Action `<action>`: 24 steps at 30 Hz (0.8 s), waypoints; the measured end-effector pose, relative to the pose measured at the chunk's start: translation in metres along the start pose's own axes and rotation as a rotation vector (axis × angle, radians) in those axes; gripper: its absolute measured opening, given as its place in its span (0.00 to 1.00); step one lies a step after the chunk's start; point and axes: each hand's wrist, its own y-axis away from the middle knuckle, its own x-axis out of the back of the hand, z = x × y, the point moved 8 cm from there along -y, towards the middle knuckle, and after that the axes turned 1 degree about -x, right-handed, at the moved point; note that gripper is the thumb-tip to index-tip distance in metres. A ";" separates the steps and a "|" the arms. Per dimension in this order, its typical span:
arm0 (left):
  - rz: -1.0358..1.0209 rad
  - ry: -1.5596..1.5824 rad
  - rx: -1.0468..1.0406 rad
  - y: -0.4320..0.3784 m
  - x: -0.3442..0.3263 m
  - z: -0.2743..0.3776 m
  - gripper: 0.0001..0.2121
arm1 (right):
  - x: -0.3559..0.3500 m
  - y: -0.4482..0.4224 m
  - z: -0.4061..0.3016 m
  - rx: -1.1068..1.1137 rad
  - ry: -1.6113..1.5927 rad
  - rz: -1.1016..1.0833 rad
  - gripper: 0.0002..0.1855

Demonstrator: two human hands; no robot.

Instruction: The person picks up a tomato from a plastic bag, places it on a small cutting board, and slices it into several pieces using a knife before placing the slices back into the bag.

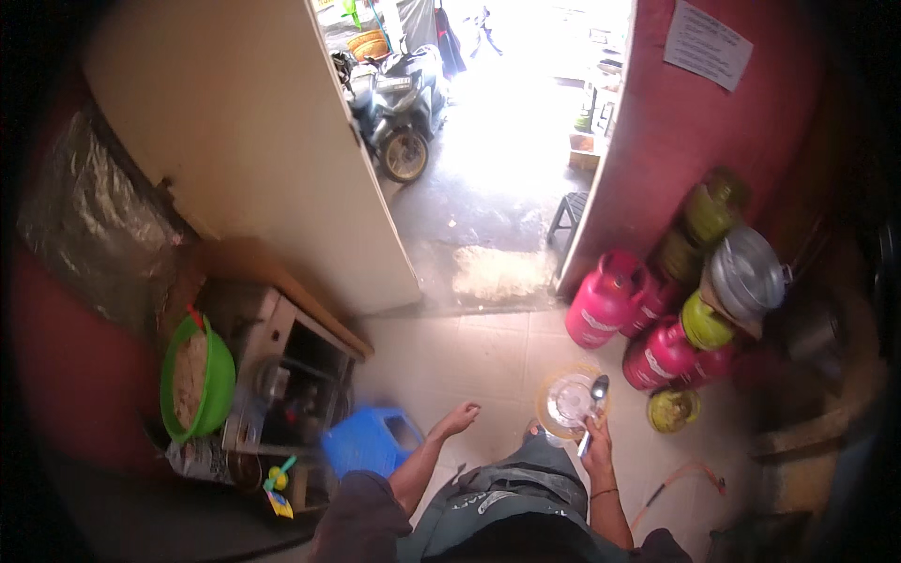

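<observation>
My right hand [598, 445] grips a metal spoon [599, 388] together with the rim of a clear shallow bowl or plate [566, 405] with a yellowish edge. The spoon's bowl points away from me and lies over the dish. My left hand [461, 419] hangs in front of my body with its fingers loosely curled, holding nothing that I can see. Beside the left forearm stands a blue plastic stool or container [366, 443]. Further left, a green basin [229, 383] with brownish contents and a red handle sits on top of a cabinet [253, 415].
Pink gas cylinders [598, 310] and green ones [704, 320] stand at the right, with a metal pot [746, 271] on top. An orange hose [676, 475] lies on the floor. Beyond the open doorway are a motorcycle [405, 105] and a dark stool [569, 211].
</observation>
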 end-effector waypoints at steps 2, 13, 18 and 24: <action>0.000 -0.037 -0.016 -0.065 0.031 0.039 0.17 | -0.024 -0.051 -0.008 -0.010 -0.034 -0.030 0.20; -0.003 0.777 0.155 -0.262 0.196 0.147 0.27 | -0.335 -0.387 -0.032 -0.176 0.350 -0.547 0.20; 0.019 1.200 -0.236 -0.359 0.314 0.336 0.29 | -0.481 -0.524 -0.005 -0.243 0.782 -0.794 0.18; -0.121 1.141 -0.248 -0.531 0.431 0.385 0.30 | -0.578 -0.669 -0.008 -0.054 0.616 -0.635 0.17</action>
